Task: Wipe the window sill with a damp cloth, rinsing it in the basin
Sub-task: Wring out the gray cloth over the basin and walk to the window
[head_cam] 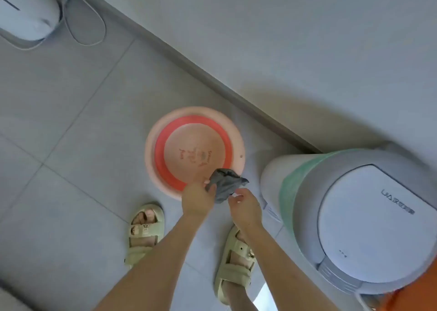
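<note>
Left hand [198, 200] and right hand [246, 208] pinch a crumpled grey cloth [225, 185] in curled fingers over the round pink basin [151, 143]. A smooth white appliance [369, 218] stands at three o'clock.

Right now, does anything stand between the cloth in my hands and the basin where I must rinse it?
Nothing visible does. The left hand and right hand hold the grey cloth over the near rim of the pink basin, whose opening faces up, uncovered. The white appliance stands aside, to the right.

bright, even daylight | soft shadows | slight motion blur | wide-angle edge distortion
</note>
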Action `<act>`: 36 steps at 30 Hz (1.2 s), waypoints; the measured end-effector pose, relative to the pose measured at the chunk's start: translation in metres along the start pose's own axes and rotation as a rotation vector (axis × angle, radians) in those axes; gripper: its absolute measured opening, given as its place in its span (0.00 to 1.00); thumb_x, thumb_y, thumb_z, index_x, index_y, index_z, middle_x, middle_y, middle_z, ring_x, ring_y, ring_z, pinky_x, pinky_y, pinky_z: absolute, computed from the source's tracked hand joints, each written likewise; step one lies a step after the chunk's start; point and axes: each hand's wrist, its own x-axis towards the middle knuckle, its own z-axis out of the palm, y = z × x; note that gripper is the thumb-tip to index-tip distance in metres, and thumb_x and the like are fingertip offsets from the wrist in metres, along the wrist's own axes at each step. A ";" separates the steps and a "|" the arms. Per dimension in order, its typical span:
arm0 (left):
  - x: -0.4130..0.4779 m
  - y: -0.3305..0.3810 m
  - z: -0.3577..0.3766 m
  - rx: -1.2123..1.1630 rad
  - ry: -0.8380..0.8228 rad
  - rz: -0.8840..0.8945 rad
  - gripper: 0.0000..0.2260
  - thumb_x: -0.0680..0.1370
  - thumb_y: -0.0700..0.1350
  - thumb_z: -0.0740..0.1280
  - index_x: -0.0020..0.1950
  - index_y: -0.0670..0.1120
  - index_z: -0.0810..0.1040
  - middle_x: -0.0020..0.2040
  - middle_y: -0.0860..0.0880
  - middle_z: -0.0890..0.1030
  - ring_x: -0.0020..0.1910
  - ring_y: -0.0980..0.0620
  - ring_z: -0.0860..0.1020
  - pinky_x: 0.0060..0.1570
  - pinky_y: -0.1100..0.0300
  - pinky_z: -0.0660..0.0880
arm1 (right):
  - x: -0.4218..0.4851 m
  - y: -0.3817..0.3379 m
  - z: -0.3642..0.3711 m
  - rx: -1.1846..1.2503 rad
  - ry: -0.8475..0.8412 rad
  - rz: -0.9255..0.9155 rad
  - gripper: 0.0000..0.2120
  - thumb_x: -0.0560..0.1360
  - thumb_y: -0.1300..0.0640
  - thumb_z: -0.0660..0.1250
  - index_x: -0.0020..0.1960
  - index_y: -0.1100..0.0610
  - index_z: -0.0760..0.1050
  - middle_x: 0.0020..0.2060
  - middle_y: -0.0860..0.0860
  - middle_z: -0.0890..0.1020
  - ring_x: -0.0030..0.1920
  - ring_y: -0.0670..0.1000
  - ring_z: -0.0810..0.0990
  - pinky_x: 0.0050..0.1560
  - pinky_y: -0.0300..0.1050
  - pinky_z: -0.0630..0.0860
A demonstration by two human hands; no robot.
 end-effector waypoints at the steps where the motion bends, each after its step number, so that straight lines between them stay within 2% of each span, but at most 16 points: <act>1: 0.014 -0.004 0.009 0.022 0.003 0.016 0.16 0.77 0.47 0.63 0.62 0.41 0.73 0.54 0.43 0.80 0.53 0.42 0.77 0.47 0.58 0.69 | 0.015 0.002 0.008 0.031 0.027 0.031 0.16 0.79 0.56 0.59 0.65 0.58 0.68 0.58 0.54 0.77 0.56 0.54 0.76 0.53 0.43 0.71; 4: 0.052 -0.013 0.033 0.032 -0.040 0.040 0.20 0.77 0.47 0.62 0.69 0.44 0.67 0.56 0.44 0.79 0.55 0.43 0.76 0.47 0.59 0.68 | 0.058 0.007 0.028 0.117 0.084 0.102 0.21 0.78 0.55 0.61 0.69 0.56 0.63 0.60 0.54 0.77 0.56 0.56 0.77 0.55 0.49 0.75; 5: 0.062 -0.018 0.039 0.019 -0.066 0.052 0.18 0.78 0.46 0.62 0.66 0.44 0.70 0.54 0.45 0.80 0.54 0.44 0.77 0.47 0.60 0.67 | 0.070 0.009 0.034 0.142 0.086 0.119 0.21 0.77 0.56 0.62 0.69 0.56 0.63 0.59 0.54 0.77 0.54 0.57 0.78 0.53 0.50 0.76; 7: 0.070 -0.026 0.047 0.040 -0.108 0.109 0.10 0.77 0.43 0.62 0.56 0.42 0.76 0.48 0.44 0.81 0.49 0.44 0.78 0.42 0.62 0.66 | 0.087 0.014 0.043 0.161 0.095 0.163 0.21 0.75 0.57 0.64 0.67 0.58 0.64 0.56 0.55 0.78 0.52 0.58 0.78 0.50 0.50 0.76; 9: 0.071 -0.032 0.045 0.045 -0.106 0.144 0.05 0.76 0.42 0.64 0.45 0.42 0.77 0.38 0.46 0.80 0.40 0.46 0.77 0.37 0.61 0.64 | 0.093 0.016 0.046 0.099 0.143 0.197 0.14 0.75 0.57 0.65 0.59 0.60 0.70 0.51 0.56 0.79 0.50 0.58 0.79 0.46 0.49 0.76; 11: 0.063 -0.033 0.036 -0.004 -0.102 0.128 0.10 0.75 0.42 0.65 0.34 0.44 0.72 0.29 0.51 0.72 0.33 0.49 0.71 0.33 0.61 0.61 | 0.086 0.018 0.044 0.042 0.197 0.208 0.05 0.75 0.58 0.65 0.46 0.60 0.72 0.42 0.55 0.78 0.44 0.58 0.78 0.39 0.45 0.73; 14: 0.033 -0.022 0.006 -0.066 -0.092 0.118 0.20 0.74 0.41 0.66 0.25 0.48 0.61 0.22 0.52 0.63 0.26 0.52 0.63 0.28 0.60 0.57 | 0.048 0.006 0.032 0.078 0.250 0.155 0.13 0.75 0.58 0.64 0.33 0.56 0.66 0.32 0.51 0.73 0.35 0.53 0.73 0.33 0.43 0.67; 17: -0.005 0.000 -0.039 -0.086 -0.101 0.118 0.20 0.71 0.50 0.64 0.24 0.49 0.59 0.21 0.52 0.63 0.25 0.51 0.63 0.30 0.56 0.61 | -0.010 -0.020 0.004 0.016 0.280 0.074 0.19 0.76 0.55 0.64 0.29 0.54 0.61 0.26 0.48 0.67 0.28 0.48 0.65 0.28 0.42 0.60; 19: -0.032 0.021 -0.075 -0.059 -0.111 0.150 0.17 0.69 0.54 0.62 0.25 0.49 0.61 0.22 0.52 0.66 0.27 0.47 0.68 0.32 0.54 0.64 | -0.056 -0.042 -0.024 -0.042 0.275 0.018 0.18 0.77 0.53 0.62 0.30 0.53 0.63 0.26 0.47 0.68 0.28 0.47 0.66 0.27 0.40 0.58; 22: -0.078 0.063 -0.131 0.104 -0.122 0.280 0.18 0.72 0.54 0.66 0.28 0.51 0.62 0.25 0.53 0.67 0.30 0.49 0.70 0.30 0.57 0.61 | -0.132 -0.078 -0.073 -0.067 0.269 -0.116 0.09 0.78 0.57 0.59 0.40 0.52 0.72 0.32 0.48 0.74 0.33 0.49 0.72 0.28 0.38 0.62; 24: -0.108 0.100 -0.169 0.225 -0.085 0.362 0.18 0.72 0.53 0.68 0.28 0.50 0.63 0.27 0.51 0.69 0.31 0.50 0.70 0.28 0.60 0.58 | -0.184 -0.100 -0.106 -0.075 0.302 -0.194 0.08 0.78 0.58 0.59 0.43 0.50 0.73 0.34 0.49 0.75 0.35 0.53 0.75 0.31 0.41 0.66; 27: -0.156 0.158 -0.221 0.266 -0.081 0.527 0.16 0.69 0.52 0.72 0.30 0.47 0.68 0.35 0.49 0.74 0.37 0.50 0.72 0.36 0.59 0.62 | -0.262 -0.124 -0.160 -0.117 0.386 -0.229 0.06 0.78 0.56 0.60 0.46 0.53 0.76 0.35 0.50 0.77 0.36 0.53 0.73 0.35 0.43 0.65; 29: -0.190 0.194 -0.249 0.233 -0.147 0.610 0.15 0.68 0.53 0.71 0.30 0.47 0.69 0.41 0.49 0.78 0.42 0.50 0.74 0.42 0.56 0.67 | -0.309 -0.133 -0.196 -0.050 0.451 -0.230 0.05 0.77 0.55 0.62 0.46 0.51 0.77 0.36 0.49 0.80 0.38 0.51 0.75 0.37 0.43 0.68; 31: -0.227 0.225 -0.271 0.223 -0.215 0.685 0.16 0.68 0.56 0.69 0.29 0.49 0.67 0.38 0.52 0.78 0.39 0.52 0.75 0.39 0.60 0.67 | -0.358 -0.137 -0.230 0.075 0.502 -0.215 0.03 0.75 0.55 0.65 0.43 0.49 0.76 0.36 0.47 0.80 0.40 0.50 0.77 0.39 0.43 0.71; 33: -0.266 0.254 -0.289 0.230 -0.270 0.771 0.16 0.71 0.54 0.69 0.30 0.51 0.66 0.33 0.53 0.75 0.35 0.54 0.73 0.35 0.63 0.63 | -0.407 -0.133 -0.260 0.183 0.550 -0.194 0.04 0.72 0.53 0.68 0.40 0.47 0.74 0.35 0.44 0.79 0.40 0.48 0.77 0.40 0.43 0.71; 36: -0.328 0.300 -0.308 0.203 -0.394 0.861 0.13 0.74 0.49 0.68 0.33 0.49 0.68 0.31 0.54 0.72 0.32 0.56 0.70 0.34 0.64 0.63 | -0.484 -0.113 -0.294 0.373 0.623 -0.164 0.10 0.67 0.51 0.72 0.34 0.46 0.71 0.30 0.43 0.77 0.33 0.47 0.75 0.34 0.42 0.68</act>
